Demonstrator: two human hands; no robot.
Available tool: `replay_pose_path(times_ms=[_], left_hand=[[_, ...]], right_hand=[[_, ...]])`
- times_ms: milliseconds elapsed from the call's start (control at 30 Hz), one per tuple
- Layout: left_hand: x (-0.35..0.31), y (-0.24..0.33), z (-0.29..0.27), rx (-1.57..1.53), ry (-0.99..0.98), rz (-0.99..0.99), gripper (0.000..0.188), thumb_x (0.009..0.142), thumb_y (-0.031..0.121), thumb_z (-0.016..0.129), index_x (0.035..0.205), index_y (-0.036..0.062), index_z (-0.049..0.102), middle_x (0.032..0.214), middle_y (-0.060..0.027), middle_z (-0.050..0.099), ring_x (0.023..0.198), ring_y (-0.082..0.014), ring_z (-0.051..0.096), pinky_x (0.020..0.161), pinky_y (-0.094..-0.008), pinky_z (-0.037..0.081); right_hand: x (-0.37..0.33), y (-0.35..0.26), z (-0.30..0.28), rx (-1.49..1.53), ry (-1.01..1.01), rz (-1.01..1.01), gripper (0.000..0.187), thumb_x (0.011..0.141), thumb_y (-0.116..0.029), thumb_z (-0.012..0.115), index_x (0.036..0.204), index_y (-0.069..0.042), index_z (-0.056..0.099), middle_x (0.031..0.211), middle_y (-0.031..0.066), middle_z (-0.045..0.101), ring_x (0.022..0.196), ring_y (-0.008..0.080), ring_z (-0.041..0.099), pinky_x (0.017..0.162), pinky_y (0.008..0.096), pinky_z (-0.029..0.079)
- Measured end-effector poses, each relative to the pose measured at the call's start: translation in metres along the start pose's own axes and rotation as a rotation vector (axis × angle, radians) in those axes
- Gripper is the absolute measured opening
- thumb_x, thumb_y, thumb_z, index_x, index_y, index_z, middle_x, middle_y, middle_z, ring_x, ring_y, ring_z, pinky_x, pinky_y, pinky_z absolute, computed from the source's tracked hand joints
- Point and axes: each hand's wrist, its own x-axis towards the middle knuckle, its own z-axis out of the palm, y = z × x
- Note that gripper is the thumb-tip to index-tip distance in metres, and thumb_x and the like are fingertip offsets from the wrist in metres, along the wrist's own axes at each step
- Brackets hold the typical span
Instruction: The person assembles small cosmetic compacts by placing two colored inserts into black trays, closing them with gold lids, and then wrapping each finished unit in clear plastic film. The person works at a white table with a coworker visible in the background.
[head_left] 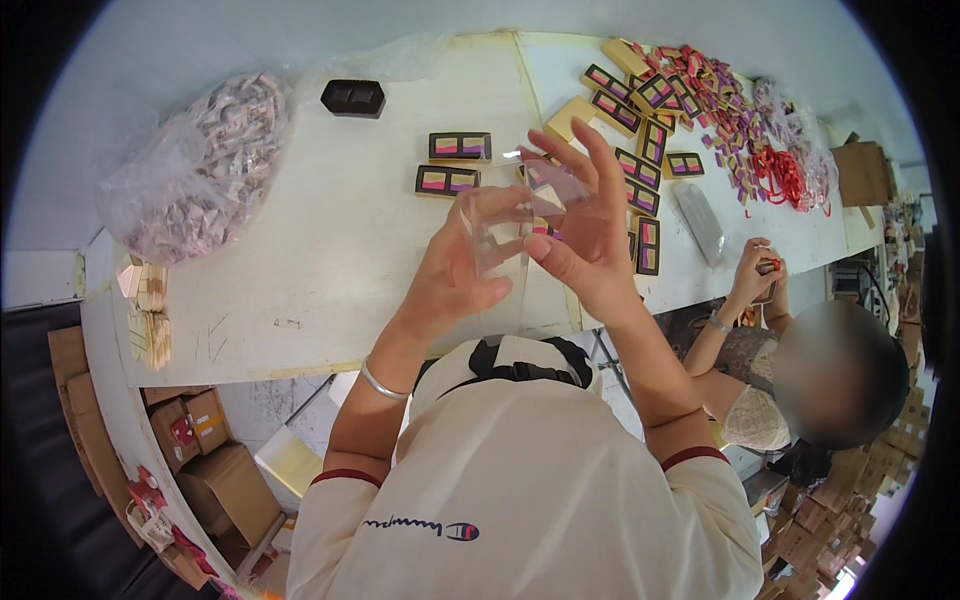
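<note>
Above the white table (330,290), a clear plastic box (503,236) with thin see-through walls is held between my two hands. My left hand (450,268) grips its left side, fingers bent around the wall. On the other side my right hand (592,245) pinches it between thumb and fingers, with some fingertips raised. Just beyond my left hand lie two gold boxes with black inserts and pink, yellow and purple panels, the far box (460,146) and the near box (447,181). Behind my right hand, part of another such box shows through the plastic.
A black tray (353,98) stands at the back. A bulging plastic bag (205,165) and folded gold pieces (150,312) are at left. Several boxes (648,245) and a colourful heap (705,100) fill the right. A co-worker's hands (757,272) hold something small there.
</note>
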Motion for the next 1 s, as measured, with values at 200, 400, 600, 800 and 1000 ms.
replay_pose_path(times_ms=[200,400,600,800,1000], left_hand=[[-0.001,0.008,0.006,0.298,0.042,0.070,0.072,0.064,0.009,0.067,0.130,0.0061,0.037,0.128,-0.0077,0.041,0.116,-0.0197,0.043,0.097,-0.0371,0.037],[-0.003,0.004,0.004,0.676,0.112,0.242,0.075,0.065,0.012,0.070,0.130,0.0063,0.034,0.122,-0.0099,0.048,0.110,-0.0222,0.050,0.090,-0.0363,0.043],[0.001,0.000,0.016,0.795,0.192,0.425,0.085,0.066,0.019,0.076,0.134,0.0066,0.026,0.119,-0.0154,0.049,0.104,-0.0248,0.055,0.081,-0.0361,0.048],[0.008,0.010,0.025,0.747,0.256,0.339,0.088,0.064,0.022,0.081,0.132,0.0056,0.027,0.113,-0.0139,0.048,0.090,-0.0196,0.058,0.069,-0.0306,0.051],[0.011,0.014,0.036,0.715,0.284,0.360,0.082,0.063,0.018,0.082,0.127,0.0062,0.033,0.106,-0.0110,0.047,0.086,-0.0155,0.058,0.057,-0.0246,0.051]], right_hand=[[-0.001,0.003,0.008,0.095,0.055,-0.113,0.098,0.074,-0.019,0.072,0.144,-0.016,0.003,0.136,0.0232,0.032,0.124,0.0340,0.039,0.097,0.0461,0.038],[-0.008,0.004,0.006,0.031,0.001,-0.181,0.101,0.073,-0.022,0.075,0.143,-0.013,0.003,0.134,0.0236,0.037,0.125,0.0337,0.039,0.104,0.0453,0.027],[-0.003,0.002,0.012,0.321,0.054,-0.041,0.089,0.083,-0.022,0.065,0.143,-0.010,0.001,0.126,0.0248,0.047,0.121,0.0333,0.043,0.104,0.0454,0.028],[0.004,0.002,0.012,0.325,0.112,-0.009,0.066,0.094,-0.027,0.046,0.141,-0.010,0.004,0.126,0.0239,0.046,0.114,0.0328,0.050,0.097,0.0455,0.037],[0.004,-0.004,0.018,-0.076,0.185,-0.201,0.052,0.097,-0.041,0.032,0.129,-0.001,0.039,0.133,0.0234,0.035,0.111,0.0337,0.052,0.086,0.0446,0.049]])
